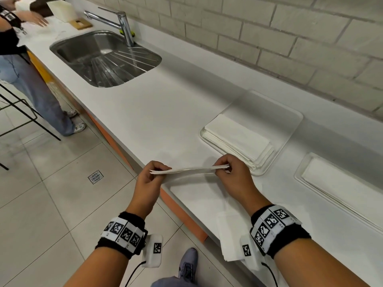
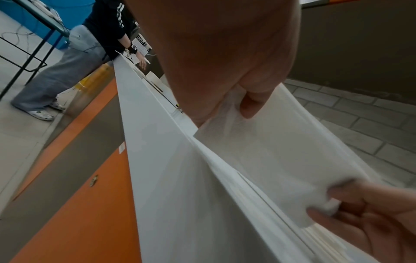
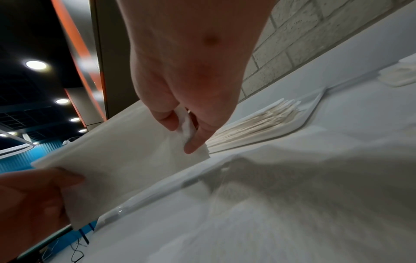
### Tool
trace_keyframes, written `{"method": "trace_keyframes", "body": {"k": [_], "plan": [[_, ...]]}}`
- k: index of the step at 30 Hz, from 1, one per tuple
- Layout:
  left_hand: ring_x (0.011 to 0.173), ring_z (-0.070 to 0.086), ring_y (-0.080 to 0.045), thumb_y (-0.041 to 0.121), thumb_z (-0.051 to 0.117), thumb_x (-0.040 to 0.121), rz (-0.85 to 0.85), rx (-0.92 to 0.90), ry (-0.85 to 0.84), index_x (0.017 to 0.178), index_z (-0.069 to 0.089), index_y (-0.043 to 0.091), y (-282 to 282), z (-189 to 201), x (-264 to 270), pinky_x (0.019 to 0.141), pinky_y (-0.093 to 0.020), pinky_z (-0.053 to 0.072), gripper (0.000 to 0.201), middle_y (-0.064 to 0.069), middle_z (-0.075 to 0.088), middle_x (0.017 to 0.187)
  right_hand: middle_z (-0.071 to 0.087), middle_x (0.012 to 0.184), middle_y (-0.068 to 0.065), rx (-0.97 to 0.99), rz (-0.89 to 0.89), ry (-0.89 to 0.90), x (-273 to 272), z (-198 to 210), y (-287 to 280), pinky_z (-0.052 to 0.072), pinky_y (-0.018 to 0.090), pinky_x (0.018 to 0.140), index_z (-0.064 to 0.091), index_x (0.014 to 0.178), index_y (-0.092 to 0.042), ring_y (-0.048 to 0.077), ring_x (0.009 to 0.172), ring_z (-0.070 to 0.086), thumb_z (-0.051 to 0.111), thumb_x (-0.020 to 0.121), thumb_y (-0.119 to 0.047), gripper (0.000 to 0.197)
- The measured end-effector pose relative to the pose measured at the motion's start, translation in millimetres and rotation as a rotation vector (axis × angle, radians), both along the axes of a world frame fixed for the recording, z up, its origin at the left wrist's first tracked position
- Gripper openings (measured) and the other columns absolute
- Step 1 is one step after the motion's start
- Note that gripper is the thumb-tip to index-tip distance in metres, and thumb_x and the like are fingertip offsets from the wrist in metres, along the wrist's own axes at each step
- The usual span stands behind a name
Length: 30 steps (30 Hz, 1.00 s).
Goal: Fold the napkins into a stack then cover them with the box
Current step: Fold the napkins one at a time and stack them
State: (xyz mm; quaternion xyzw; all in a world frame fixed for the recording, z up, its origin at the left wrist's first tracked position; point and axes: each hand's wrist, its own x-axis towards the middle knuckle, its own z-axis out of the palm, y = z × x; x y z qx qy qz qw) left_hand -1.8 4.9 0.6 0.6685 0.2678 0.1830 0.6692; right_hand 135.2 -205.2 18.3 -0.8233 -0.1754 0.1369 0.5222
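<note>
A thin white napkin bundle (image 1: 190, 169) is stretched flat in the air just above the counter's front edge. My left hand (image 1: 160, 171) pinches its left end and my right hand (image 1: 221, 168) pinches its right end. The left wrist view shows the napkin (image 2: 281, 151) under my left hand (image 2: 247, 106). The right wrist view shows my right hand (image 3: 186, 129) pinching the napkin's (image 3: 126, 151) corner. Just beyond my right hand, a stack of folded napkins (image 1: 238, 137) lies on a clear tray (image 1: 290, 119). A second clear box (image 1: 339, 183) with white napkins lies farther right.
Loose white napkins (image 1: 229, 230) lie on the counter partly under my right wrist. A steel sink (image 1: 103, 56) with a tap is set into the counter at the far left. Another person (image 1: 12, 48) stands by it, near a white box (image 1: 61, 10).
</note>
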Motion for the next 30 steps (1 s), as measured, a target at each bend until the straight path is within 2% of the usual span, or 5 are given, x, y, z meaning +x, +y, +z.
{"method": "trace_keyframes", "body": {"k": [4,8,22,24,30], "plan": [[0.077,0.045,-0.018,-0.003,0.05,0.095,-0.057,0.073,0.075,0.088,0.06,0.015,-2,-8,5,0.068,-0.03,0.036,0.022,-0.004,0.056,0.084,0.067,0.086,-0.005,-0.126,0.055,0.05,3,-5,-1,0.04,0.008,0.059,0.068,0.098,-0.017,0.007,0.074,0.059,0.063,0.088,-0.007,0.014],[0.071,0.048,-0.005,-0.002,0.053,0.096,-0.031,0.137,0.031,0.088,0.06,0.009,-3,-2,7,0.064,-0.014,0.039,0.016,0.009,0.059,0.08,0.066,0.085,-0.01,-0.09,0.022,0.032,4,-4,-2,0.04,0.01,0.063,0.069,0.097,-0.018,0.006,0.075,0.058,0.064,0.089,-0.01,0.013],[0.057,0.041,-0.001,0.0,0.051,0.098,-0.07,0.192,0.131,0.091,0.061,0.012,-4,-6,9,0.057,-0.025,0.034,0.017,0.014,0.052,0.065,0.068,0.099,-0.005,-0.148,0.025,0.015,2,-6,-3,0.04,0.005,0.071,0.068,0.111,-0.017,0.003,0.085,0.062,0.062,0.09,-0.009,0.023],[0.06,0.041,-0.006,0.0,0.052,0.098,-0.051,0.193,0.107,0.091,0.061,0.012,-3,-5,9,0.058,-0.027,0.034,0.017,0.008,0.052,0.069,0.067,0.094,-0.009,-0.129,0.023,-0.008,1,-5,-4,0.039,0.002,0.068,0.07,0.106,-0.017,-0.006,0.078,0.058,0.062,0.09,-0.008,0.02],[0.082,0.052,-0.02,-0.003,0.049,0.097,-0.064,0.18,0.117,0.094,0.063,0.016,-18,7,26,0.071,-0.033,0.043,0.024,-0.003,0.061,0.086,0.065,0.09,-0.004,-0.12,0.026,-0.011,7,8,-24,0.042,0.015,0.069,0.068,0.109,-0.015,0.011,0.081,0.057,0.061,0.092,-0.013,0.019]]}}
